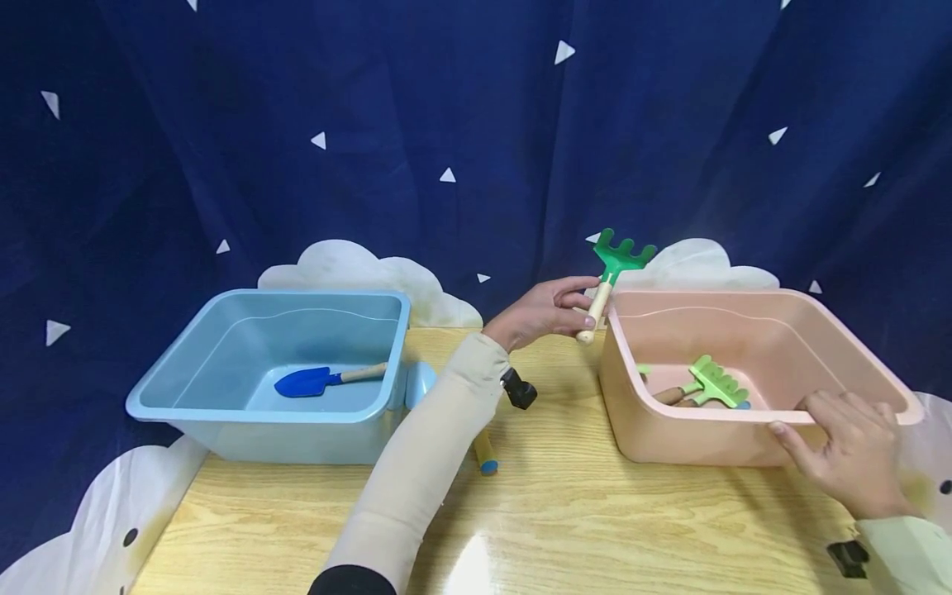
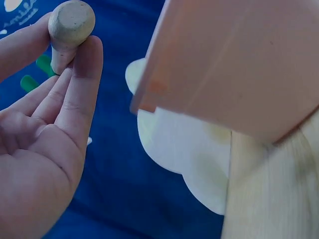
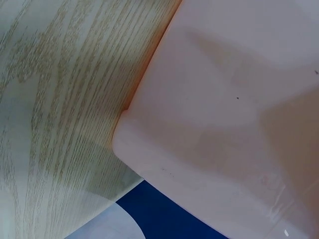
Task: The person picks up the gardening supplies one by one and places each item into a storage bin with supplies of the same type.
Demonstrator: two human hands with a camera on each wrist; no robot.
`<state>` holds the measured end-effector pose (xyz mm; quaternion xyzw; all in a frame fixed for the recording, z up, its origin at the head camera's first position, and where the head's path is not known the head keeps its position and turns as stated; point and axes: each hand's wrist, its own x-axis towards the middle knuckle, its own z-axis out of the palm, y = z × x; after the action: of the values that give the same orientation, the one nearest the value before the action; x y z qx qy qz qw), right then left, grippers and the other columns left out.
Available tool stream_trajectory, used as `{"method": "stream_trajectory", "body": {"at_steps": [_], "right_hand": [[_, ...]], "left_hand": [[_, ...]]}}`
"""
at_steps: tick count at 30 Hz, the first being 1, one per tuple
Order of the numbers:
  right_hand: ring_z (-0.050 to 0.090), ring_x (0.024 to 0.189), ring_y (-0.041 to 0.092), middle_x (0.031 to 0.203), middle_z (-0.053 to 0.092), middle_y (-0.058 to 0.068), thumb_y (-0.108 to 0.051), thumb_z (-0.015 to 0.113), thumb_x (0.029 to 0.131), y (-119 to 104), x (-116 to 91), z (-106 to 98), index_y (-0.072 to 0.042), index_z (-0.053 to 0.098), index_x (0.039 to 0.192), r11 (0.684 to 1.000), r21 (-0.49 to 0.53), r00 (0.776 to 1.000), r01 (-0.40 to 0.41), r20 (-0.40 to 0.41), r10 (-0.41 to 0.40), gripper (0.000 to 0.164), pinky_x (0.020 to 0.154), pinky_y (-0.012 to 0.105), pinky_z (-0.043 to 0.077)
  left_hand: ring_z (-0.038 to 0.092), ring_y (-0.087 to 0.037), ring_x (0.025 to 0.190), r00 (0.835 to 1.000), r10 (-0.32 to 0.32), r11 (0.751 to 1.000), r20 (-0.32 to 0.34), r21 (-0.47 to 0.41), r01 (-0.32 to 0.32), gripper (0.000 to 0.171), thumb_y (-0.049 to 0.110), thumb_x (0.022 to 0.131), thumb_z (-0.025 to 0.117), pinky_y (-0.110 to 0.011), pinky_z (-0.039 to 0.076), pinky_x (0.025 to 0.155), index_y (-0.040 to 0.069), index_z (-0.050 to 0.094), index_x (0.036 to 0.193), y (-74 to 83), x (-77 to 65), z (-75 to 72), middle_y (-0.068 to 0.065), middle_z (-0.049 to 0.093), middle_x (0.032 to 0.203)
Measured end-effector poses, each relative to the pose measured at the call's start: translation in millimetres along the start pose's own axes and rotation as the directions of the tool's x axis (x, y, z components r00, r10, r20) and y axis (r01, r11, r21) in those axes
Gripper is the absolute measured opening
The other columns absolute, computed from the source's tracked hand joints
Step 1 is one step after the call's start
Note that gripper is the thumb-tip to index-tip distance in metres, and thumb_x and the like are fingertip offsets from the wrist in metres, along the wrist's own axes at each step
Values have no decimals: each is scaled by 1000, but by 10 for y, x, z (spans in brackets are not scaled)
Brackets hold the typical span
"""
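Observation:
My left hand (image 1: 546, 312) pinches the pale wooden handle of a small green hand rake (image 1: 617, 263) between thumb and fingers. The rake is in the air by the left rim of the pink basin (image 1: 625, 434), tines upward. In the left wrist view the handle's rounded end (image 2: 75, 22) shows between the fingertips. On the basin's front rim, near its right corner, my right hand (image 1: 855, 446) holds on with fingers over the edge and thumb outside. Light green rakes (image 1: 716, 382) with brown handles lie inside this basin. The right wrist view shows only the basin's outer wall (image 3: 214, 124) and the table.
A light blue basin (image 1: 253, 417) stands at the left with a blue trowel (image 1: 305, 382) inside. Between the basins, partly hidden under my left arm, lie a light blue tool head (image 1: 419, 382) and a yellow handle (image 1: 485, 453) with a blue end. A dark blue curtain (image 1: 483, 99) hangs behind the table.

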<state>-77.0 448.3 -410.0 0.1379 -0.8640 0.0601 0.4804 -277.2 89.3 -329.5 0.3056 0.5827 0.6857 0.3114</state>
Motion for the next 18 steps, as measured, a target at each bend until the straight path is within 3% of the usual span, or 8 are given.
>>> {"method": "stream_trajectory", "body": {"at_steps": [8, 14, 18], "right_hand": [[45, 60, 34, 56, 50, 7, -78, 40, 89, -16, 2, -8, -6, 56, 69, 1000, 12, 1000, -16, 22, 15, 77, 62, 39, 19], [46, 61, 34, 57, 52, 8, -78, 40, 88, -25, -3, -14, -6, 57, 70, 1000, 15, 999, -26, 35, 26, 77, 62, 40, 19], [45, 60, 34, 56, 51, 8, -78, 40, 88, -46, -2, -11, -6, 58, 70, 1000, 19, 999, -24, 34, 24, 77, 62, 40, 19]], "left_hand": [[64, -31, 120, 998, -52, 997, 32, 54, 50, 68, -9, 89, 63, -35, 57, 93, 11, 40, 150, 117, 189, 187, -24, 57, 140], [54, -41, 132, 996, -65, 998, 54, 29, 64, 66, -10, 89, 62, -30, 57, 86, 9, 42, 149, 88, 299, 345, -24, 56, 141], [57, -40, 129, 995, -74, 997, 72, 12, 73, 65, -10, 89, 62, -28, 57, 82, 8, 43, 148, 61, 366, 459, -24, 56, 141]]}}
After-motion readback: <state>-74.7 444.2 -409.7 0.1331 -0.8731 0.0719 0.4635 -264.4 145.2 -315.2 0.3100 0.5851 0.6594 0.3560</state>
